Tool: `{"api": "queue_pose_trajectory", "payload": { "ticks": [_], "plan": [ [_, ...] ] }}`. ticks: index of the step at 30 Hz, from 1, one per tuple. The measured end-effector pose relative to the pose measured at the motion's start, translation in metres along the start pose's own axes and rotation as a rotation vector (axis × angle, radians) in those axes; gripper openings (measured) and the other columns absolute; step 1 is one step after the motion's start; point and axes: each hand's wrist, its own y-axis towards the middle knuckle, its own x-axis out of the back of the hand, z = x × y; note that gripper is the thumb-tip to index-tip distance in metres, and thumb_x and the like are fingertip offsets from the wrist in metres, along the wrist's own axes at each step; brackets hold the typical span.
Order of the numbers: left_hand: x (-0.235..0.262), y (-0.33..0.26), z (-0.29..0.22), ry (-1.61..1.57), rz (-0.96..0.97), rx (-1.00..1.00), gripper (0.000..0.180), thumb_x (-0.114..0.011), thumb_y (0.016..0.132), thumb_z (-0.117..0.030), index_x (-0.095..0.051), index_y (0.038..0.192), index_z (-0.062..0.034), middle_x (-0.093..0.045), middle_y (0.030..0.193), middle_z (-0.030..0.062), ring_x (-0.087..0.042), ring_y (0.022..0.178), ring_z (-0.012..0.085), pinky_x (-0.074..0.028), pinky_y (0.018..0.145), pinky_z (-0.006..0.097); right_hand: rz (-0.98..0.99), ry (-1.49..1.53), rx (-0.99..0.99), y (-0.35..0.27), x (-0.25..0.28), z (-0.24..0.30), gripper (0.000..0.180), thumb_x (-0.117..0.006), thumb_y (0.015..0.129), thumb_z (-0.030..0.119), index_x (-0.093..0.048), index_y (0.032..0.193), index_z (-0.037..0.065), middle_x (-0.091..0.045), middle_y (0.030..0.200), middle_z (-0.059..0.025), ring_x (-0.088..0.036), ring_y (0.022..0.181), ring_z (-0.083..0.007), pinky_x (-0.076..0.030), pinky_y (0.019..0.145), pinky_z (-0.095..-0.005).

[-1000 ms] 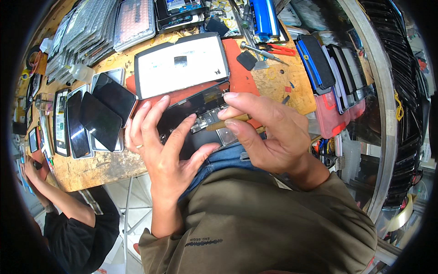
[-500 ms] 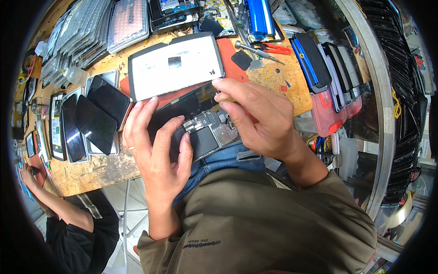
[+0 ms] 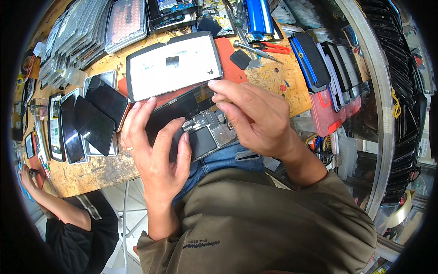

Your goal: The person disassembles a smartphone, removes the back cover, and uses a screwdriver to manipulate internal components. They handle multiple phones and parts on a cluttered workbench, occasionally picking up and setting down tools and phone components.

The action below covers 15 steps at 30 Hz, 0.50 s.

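Note:
An opened phone sits at the table's front edge above my lap, its dark screen panel tilted up along the far side of the body. The phone body shows a black battery and metal-covered boards. My left hand grips its left end, some fingers spread along the screen panel and the index finger and thumb at the body. My right hand is closed in a pinch at the right end, thumb and index finger close to the panel's edge. Whatever lies between those fingertips is hidden.
Beyond the phone, a white-faced tray lies on a red mat. A screwdriver and red-handled pliers lie farther right. Dark phone screens are stacked at left. A co-worker's arm shows at far left.
Both hands keep their hold at the phone, with only a slight shift of the right fingers. The whole view has moved a little.

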Motion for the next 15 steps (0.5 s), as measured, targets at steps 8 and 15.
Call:
{"api": "queue_pose_trajectory", "payload": {
  "ticks": [8,15],
  "plan": [
    [-0.004,-0.002,0.004,-0.111,-0.144,0.018,0.029,-0.07,0.086,0.003,-0.079,0.114,-0.0029,-0.061,0.147,0.0237,-0.055,0.141,0.0446,-0.041,0.119,0.053,0.029,-0.036,0.018,0.003,0.001,0.003,0.04,-0.075,0.091,-0.009,-0.07,0.13,-0.006,-0.076,0.096,-0.0173,-0.076,0.081,-0.0306,-0.06,0.069,-0.038],
    [-0.005,-0.006,0.013,-0.198,-0.257,0.043,0.031,-0.063,0.091,0.01,-0.074,0.119,0.0043,-0.065,0.139,0.0265,-0.062,0.135,0.042,-0.048,0.114,0.051,0.09,-0.079,0.022,0.005,0.005,0.006,0.039,-0.075,0.09,-0.009,-0.071,0.129,-0.006,-0.078,0.097,-0.0171,-0.078,0.082,-0.0297,-0.061,0.07,-0.037]
  ]
}}
